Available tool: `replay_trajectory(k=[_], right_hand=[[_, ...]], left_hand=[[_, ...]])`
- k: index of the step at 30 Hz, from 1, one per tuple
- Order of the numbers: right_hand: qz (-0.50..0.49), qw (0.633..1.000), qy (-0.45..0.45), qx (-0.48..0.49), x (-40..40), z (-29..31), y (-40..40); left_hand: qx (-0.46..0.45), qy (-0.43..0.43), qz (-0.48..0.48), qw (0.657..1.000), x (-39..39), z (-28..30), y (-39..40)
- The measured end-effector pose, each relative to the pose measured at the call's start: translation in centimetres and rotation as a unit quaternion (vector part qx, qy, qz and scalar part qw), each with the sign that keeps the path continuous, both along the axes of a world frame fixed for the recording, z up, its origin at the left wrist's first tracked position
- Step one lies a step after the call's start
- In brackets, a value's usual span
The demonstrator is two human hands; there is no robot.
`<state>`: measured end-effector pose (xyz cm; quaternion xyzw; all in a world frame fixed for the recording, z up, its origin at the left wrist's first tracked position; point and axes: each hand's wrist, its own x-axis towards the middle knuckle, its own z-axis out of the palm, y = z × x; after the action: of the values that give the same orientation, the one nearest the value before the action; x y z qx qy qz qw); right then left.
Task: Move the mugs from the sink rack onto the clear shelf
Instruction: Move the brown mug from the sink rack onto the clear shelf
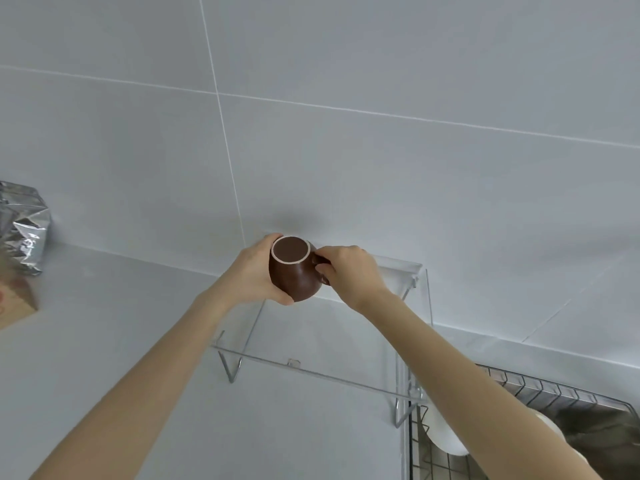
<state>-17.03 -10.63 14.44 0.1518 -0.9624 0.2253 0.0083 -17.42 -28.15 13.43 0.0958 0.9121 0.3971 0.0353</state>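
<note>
A brown mug (294,271) is upside down, its pale-ringed base facing up, over the back left part of the clear shelf (311,370). My left hand (254,271) wraps the mug's left side. My right hand (349,273) pinches its handle on the right. Whether the mug's rim touches the shelf is hidden. At the lower right, the wire sink rack (540,393) holds a white mug or bowl (441,434), partly covered by my right forearm.
The clear shelf stands on thin metal legs on a pale grey counter against a grey tiled wall. A crumpled silver foil bag (22,226) and a brown box (15,306) sit at the far left.
</note>
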Motion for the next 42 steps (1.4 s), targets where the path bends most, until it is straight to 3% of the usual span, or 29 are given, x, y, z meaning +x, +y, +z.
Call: replay_trajectory(k=[7, 23, 26, 32, 37, 42], right_hand=[[-0.014, 1.0, -0.008, 0.0, -2.6, -1.4, -2.1], [-0.045, 0.998, 0.021, -0.031, -2.8, -3.1, -2.4], [-0.053, 0.997, 0.012, -0.063, -2.5, -3.2, -2.0], [-0.04, 0.971, -0.11, -0.207, -1.1, -1.5, 0.9], [-0.075, 0.954, -0.111, -0.268, 2.8, 0.1, 6.2], [-0.11, 0.945, -0.103, -0.29, 8.3, 1.3, 13.2]], left_hand=[[-0.023, -0.046, -0.033, 0.998, -3.4, -0.8, -2.1], [-0.088, 0.008, -0.05, 0.995, -4.3, -1.6, -2.0], [-0.111, -0.002, -0.043, 0.993, -4.4, -1.6, -1.9], [-0.159, 0.005, 0.018, 0.987, -3.1, -1.2, 0.0], [-0.067, 0.149, 0.068, 0.984, 1.6, -0.5, 6.0], [0.046, 0.156, -0.02, 0.986, 7.6, -0.7, 14.0]])
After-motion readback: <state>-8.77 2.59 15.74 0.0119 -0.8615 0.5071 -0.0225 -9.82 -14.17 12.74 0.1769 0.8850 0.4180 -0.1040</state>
